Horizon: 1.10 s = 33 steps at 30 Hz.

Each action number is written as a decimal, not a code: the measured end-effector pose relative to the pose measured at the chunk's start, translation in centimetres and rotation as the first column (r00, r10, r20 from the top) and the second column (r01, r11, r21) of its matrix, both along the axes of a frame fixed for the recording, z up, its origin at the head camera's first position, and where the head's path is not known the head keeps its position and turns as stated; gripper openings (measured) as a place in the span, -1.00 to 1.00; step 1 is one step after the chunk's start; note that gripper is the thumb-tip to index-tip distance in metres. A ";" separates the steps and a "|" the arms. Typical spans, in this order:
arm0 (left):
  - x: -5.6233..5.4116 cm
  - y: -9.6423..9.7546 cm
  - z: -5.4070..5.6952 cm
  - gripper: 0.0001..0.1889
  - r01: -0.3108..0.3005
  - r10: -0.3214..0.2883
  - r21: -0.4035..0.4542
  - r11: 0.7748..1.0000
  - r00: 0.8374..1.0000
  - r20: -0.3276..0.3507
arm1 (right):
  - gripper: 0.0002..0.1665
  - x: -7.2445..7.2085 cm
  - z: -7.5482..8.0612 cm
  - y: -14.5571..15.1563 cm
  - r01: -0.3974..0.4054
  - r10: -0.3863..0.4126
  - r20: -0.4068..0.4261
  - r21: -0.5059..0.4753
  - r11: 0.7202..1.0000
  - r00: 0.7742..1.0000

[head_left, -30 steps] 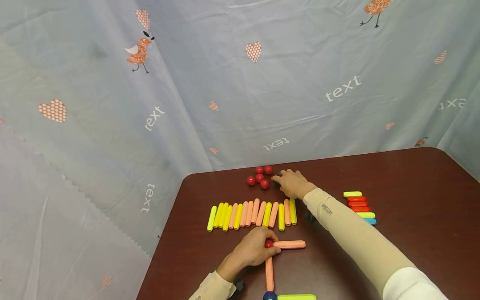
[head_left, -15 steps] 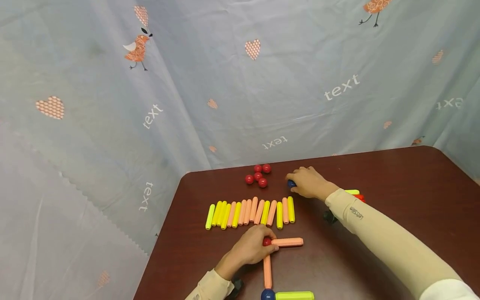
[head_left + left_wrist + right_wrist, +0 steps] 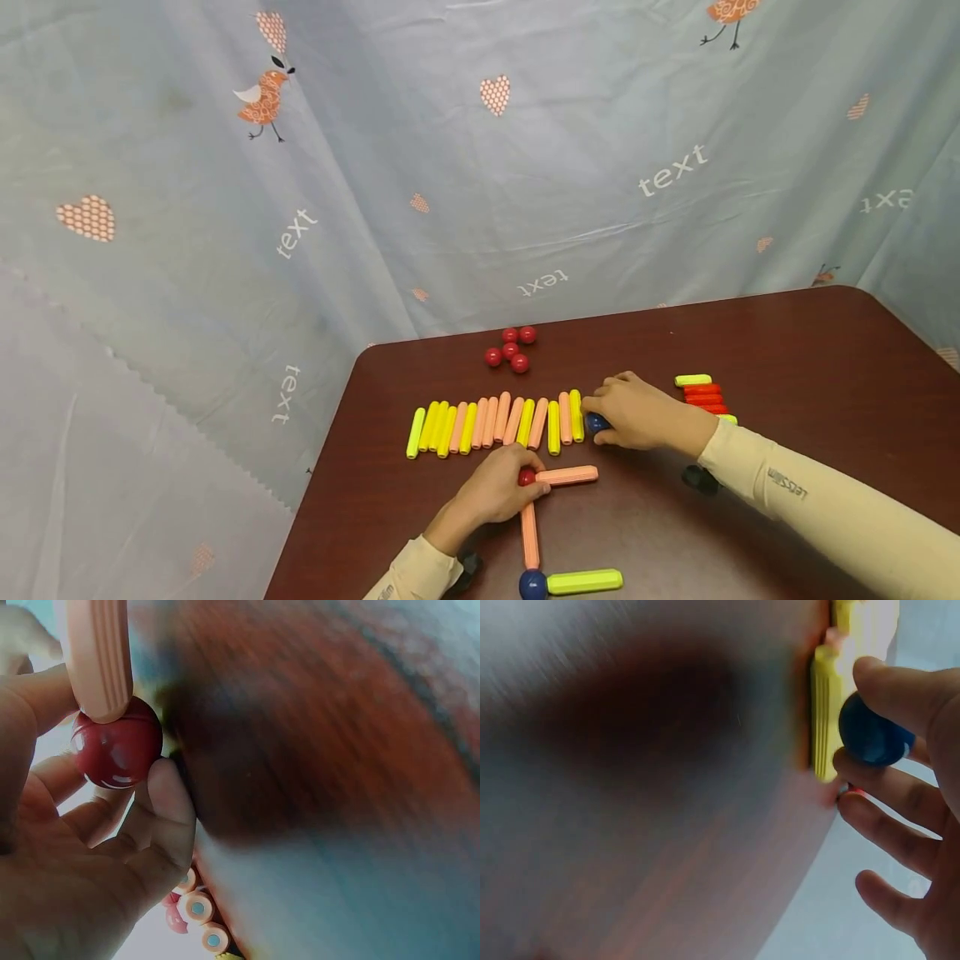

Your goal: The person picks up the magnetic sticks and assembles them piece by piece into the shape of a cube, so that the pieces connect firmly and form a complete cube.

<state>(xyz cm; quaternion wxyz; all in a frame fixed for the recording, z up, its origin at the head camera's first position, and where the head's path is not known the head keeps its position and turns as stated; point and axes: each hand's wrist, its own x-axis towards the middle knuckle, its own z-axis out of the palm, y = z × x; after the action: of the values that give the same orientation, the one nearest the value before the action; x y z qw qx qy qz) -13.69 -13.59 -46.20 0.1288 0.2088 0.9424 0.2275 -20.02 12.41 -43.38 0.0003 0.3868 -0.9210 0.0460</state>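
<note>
My left hand [image 3: 495, 485] grips a red ball [image 3: 120, 754] with thumb and fingers. One pink stick [image 3: 570, 476] joins that ball and points right; another pink stick [image 3: 529, 537] runs from it toward me. At the near end of the second stick sits a blue ball [image 3: 533, 584], from which a lime-green stick [image 3: 587, 582] extends right. Thumb and fingers of my right hand [image 3: 641, 414] pinch a separate blue ball [image 3: 874, 733], just right of the row of sticks. In the right wrist view a yellow stick [image 3: 824, 724] shows beside this ball.
Yellow and pink sticks [image 3: 489, 422] lie side by side in a row across the middle of the brown table [image 3: 810, 375]. Several red balls [image 3: 511, 351] cluster behind them. Lime and red short sticks [image 3: 701, 389] are stacked at right, partly behind my right arm. A patterned curtain [image 3: 465, 192] hangs behind.
My right hand has brought a blue ball from the back, near the red balls, toward me and slightly right. My left hand keeps hold of the red ball at the joint.
</note>
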 end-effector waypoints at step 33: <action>-0.1 -0.4 -0.4 -0.82 0.022 -0.022 0.028 0.999 1.000 -0.004 | -0.51 4.1 -2.2 -0.2 -0.079 0.077 0.052 0.032 0.996 0.996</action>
<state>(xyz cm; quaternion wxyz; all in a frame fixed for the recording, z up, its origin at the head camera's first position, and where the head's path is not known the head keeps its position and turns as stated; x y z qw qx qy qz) -13.83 -13.98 -46.57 0.1266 0.2213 0.9370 0.2388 -15.92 12.22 -45.57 -0.0316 0.4212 -0.9055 0.0400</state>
